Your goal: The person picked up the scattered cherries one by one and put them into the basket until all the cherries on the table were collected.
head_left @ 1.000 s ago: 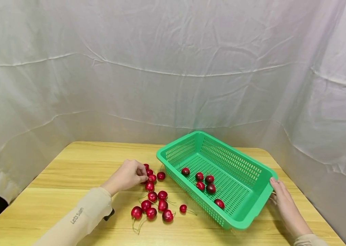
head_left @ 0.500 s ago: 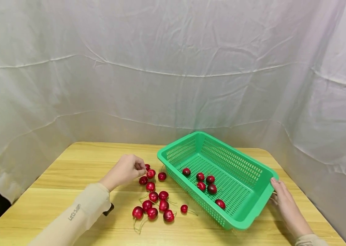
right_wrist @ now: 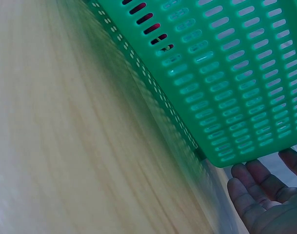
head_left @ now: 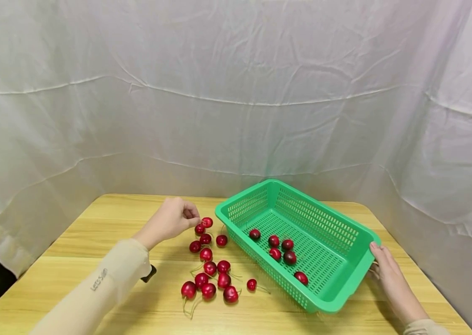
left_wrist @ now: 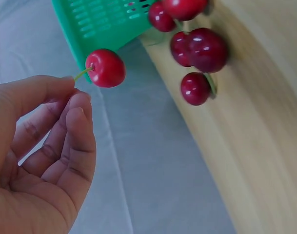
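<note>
A: The bench (head_left: 77, 260) is backed by pale cloth (head_left: 236, 130); where is the cherry (left_wrist: 109, 70) held?
B: Outside the basket (head_left: 355, 277), near its left corner, pinched by the stem (left_wrist: 82, 73) in the left grip (head_left: 172, 221). If that stem is pulled loose, the cherry could be dropped.
A: And the right grip (head_left: 392, 278)?
B: Clamped on the basket's end; if that is jerked, the cherries (head_left: 290, 257) inside could be rolled.

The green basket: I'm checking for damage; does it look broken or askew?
I see no break in the green basket, but it is askew: turned diagonally to the edges of the table, the right hand holding its near end. Whether that end is lifted, I cannot tell.
</note>
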### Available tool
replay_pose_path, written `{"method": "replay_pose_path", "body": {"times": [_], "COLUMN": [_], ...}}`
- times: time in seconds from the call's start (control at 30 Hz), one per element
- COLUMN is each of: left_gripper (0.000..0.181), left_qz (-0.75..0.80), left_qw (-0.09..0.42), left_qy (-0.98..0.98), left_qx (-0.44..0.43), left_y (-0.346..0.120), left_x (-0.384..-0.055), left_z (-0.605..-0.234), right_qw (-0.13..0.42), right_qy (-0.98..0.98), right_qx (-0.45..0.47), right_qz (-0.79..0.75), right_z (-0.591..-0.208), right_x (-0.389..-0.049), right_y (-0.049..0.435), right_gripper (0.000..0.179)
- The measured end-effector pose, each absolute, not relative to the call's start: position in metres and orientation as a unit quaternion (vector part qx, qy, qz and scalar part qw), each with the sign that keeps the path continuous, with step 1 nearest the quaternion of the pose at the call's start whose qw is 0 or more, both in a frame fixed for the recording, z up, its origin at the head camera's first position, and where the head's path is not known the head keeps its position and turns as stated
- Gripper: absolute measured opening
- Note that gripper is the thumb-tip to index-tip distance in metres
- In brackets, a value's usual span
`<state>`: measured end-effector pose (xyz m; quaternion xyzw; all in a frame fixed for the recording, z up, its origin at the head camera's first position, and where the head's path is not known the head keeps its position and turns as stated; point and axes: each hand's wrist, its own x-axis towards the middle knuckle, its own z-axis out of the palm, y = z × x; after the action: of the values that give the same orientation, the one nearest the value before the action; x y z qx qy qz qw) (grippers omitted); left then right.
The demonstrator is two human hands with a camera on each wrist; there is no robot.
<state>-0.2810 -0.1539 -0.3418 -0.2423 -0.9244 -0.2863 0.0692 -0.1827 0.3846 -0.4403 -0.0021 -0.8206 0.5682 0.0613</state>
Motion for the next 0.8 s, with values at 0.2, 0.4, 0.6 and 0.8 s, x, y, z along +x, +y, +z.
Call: {"method": "replay_pose_path", "body": {"times": [0.2,0.4,0.6,0.8], "left_gripper": [0.012,0.011,0.011,0.013], "left_qz": [-0.28,-0.279,-0.275,-0.271], "left_qw": [0.092,0.096,0.119,0.111], "left_qy": [-0.925,-0.922,-0.918,-0.915], "left_qx": [-0.242,-0.249,-0.259,-0.278], "left_y": [-0.149,-0.139,-0.128,-0.112], "left_x": [-0.282,-0.28,-0.281,-0.281], "left_z": [-0.329,-0.319,-0.311,-0.305], "right_qw": [0.059,0.054,0.05,0.054], "right_qy": [-0.818,-0.824,-0.823,-0.82], "right_qx": [-0.003,-0.011,-0.01,-0.007], "right_qz": [0.572,0.563,0.566,0.57], "right_z": [-0.44,-0.439,-0.44,-0.44], "right_x": [-0.182,-0.183,-0.182,-0.182], "right_y": [0.384,0.384,0.383,0.383], "right_gripper": [0.048,0.06,0.066,0.065]}}
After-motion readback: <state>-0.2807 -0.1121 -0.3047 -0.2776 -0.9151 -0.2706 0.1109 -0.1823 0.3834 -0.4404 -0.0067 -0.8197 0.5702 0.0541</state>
